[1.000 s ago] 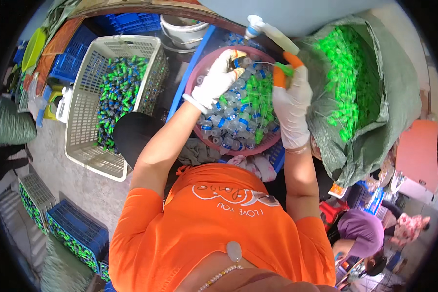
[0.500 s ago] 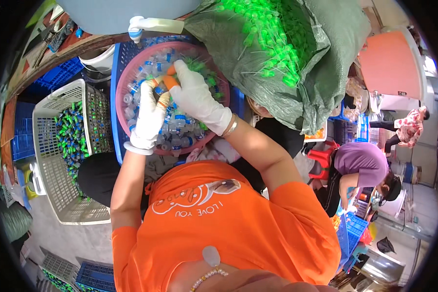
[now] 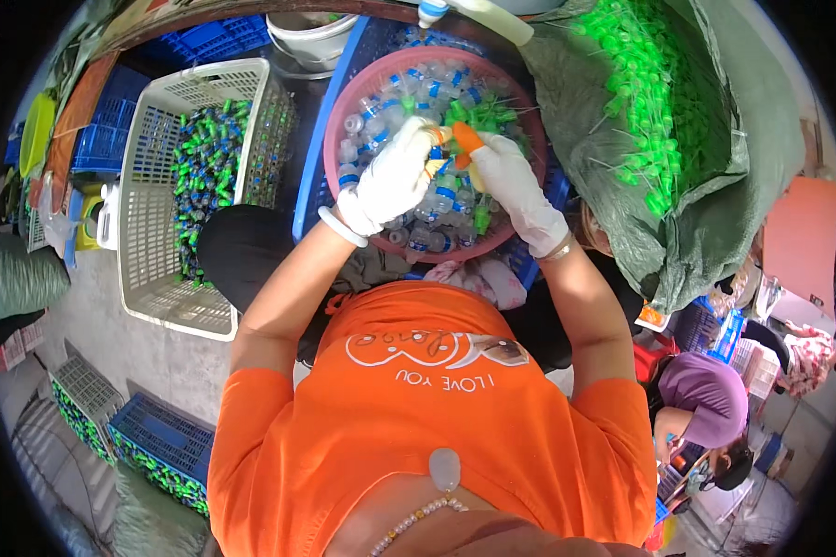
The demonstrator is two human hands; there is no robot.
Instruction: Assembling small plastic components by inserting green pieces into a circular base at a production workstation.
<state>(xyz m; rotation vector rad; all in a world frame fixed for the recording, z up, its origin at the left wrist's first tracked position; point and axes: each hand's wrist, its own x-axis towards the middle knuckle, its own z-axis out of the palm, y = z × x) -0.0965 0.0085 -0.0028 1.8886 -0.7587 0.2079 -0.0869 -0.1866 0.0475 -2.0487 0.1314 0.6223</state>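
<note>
Pink basin (image 3: 478, 247) holds small bottles (image 3: 443, 200) and green parts (image 3: 490, 116), partly hidden by left hand (image 3: 399, 176) and right hand (image 3: 518, 186); fingers bent close together, clamped item indistinguishable. Since one second ago, the right hand has joined the left. White basket (image 3: 149, 251), left, holds green-and-blue pieces (image 3: 204, 172); grey-green sack (image 3: 567, 102), right, bright-green stemmed parts (image 3: 646, 121); beyond, co-worker in purple (image 3: 706, 395).

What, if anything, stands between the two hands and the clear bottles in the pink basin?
Nothing visible: the left hand and right hand are above the open pink basin, over the clear bottles. Green pieces lie among them, mostly toward the far right.
</note>
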